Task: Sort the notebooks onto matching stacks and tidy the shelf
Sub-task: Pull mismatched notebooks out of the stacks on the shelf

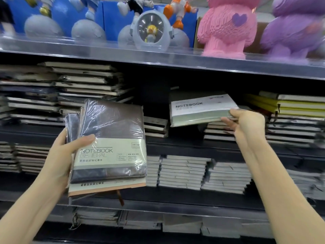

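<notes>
My left hand (pixel 70 152) grips a small pile of shrink-wrapped notebooks (pixel 112 138) in front of the shelf, thumb on the top brown one with its "NOTEBOOK GENERAL" band. A pink-edged notebook sticks out at the bottom of that pile. My right hand (pixel 246 124) pinches the right end of a single notebook (pixel 200 110) with a white "NOTEBOOK" band, tilted above a low stack (pixel 218 132) on the middle shelf. Tall dark stacks (pixel 84 85) fill the shelf's left side.
Yellow-spined notebooks (pixel 284 106) are stacked at the right. A short stack (pixel 155 126) sits mid-shelf. White-edged stacks (pixel 202 173) lie on the lower shelf, more below. Pink (pixel 226 25) and purple block figures and astronaut toys (pixel 151 30) stand on the top shelf.
</notes>
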The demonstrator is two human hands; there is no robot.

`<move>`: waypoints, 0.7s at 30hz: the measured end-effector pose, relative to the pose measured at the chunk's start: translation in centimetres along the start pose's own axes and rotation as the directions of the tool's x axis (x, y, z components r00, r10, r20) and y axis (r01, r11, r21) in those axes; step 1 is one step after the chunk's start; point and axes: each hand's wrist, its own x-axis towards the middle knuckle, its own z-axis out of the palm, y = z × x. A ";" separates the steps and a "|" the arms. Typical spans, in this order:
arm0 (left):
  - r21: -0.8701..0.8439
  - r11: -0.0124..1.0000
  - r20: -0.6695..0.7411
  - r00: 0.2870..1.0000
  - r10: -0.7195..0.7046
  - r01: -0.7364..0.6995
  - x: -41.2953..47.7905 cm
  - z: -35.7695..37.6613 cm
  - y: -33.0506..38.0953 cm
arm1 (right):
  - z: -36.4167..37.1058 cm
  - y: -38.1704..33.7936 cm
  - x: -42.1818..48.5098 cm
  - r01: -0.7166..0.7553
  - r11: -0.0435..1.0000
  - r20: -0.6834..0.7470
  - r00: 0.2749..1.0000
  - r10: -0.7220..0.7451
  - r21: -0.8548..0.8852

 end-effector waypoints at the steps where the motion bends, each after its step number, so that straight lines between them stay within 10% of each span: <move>1: -0.003 1.000 0.001 1.000 -0.003 0.003 0.0 0.4 0.0 | -0.5 -0.4 0.9 0.012 1.000 -0.026 1.000 -0.012 0.007; 3: -0.007 1.000 0.009 1.000 -0.012 0.012 0.1 1.2 -0.2 | -1.3 -0.9 2.6 0.070 0.996 -0.042 0.996 -0.072 -0.046; 5: -0.007 1.000 0.013 1.000 -0.014 0.014 0.1 1.8 -0.3 | -2.1 -0.9 3.5 0.198 0.867 -0.060 0.966 -0.252 -0.458; 7: -0.008 1.000 0.017 1.000 -0.015 0.015 0.2 2.3 -0.4 | -2.6 -0.5 3.9 0.241 0.297 0.038 0.830 -0.556 -0.924; 9: -0.001 1.000 0.024 1.000 -0.018 0.018 0.2 2.6 -0.5 | -2.3 -0.1 3.2 0.265 -0.082 0.243 0.657 -0.714 -0.961; 15: -0.006 0.999 0.029 0.999 -0.036 0.036 0.2 2.1 -0.6 | 0.0 2.1 3.7 0.593 -0.270 0.652 0.701 -0.291 -0.758; 19: 0.004 1.000 0.014 1.000 -0.028 0.028 -0.1 0.7 -0.4 | -0.7 2.1 5.2 0.503 -0.268 0.569 0.744 -0.349 -0.822; 21: 0.005 1.000 -0.001 1.000 -0.022 0.022 -0.3 -0.1 -0.2 | 0.4 2.9 3.7 0.541 -0.259 0.589 0.629 -0.506 -0.800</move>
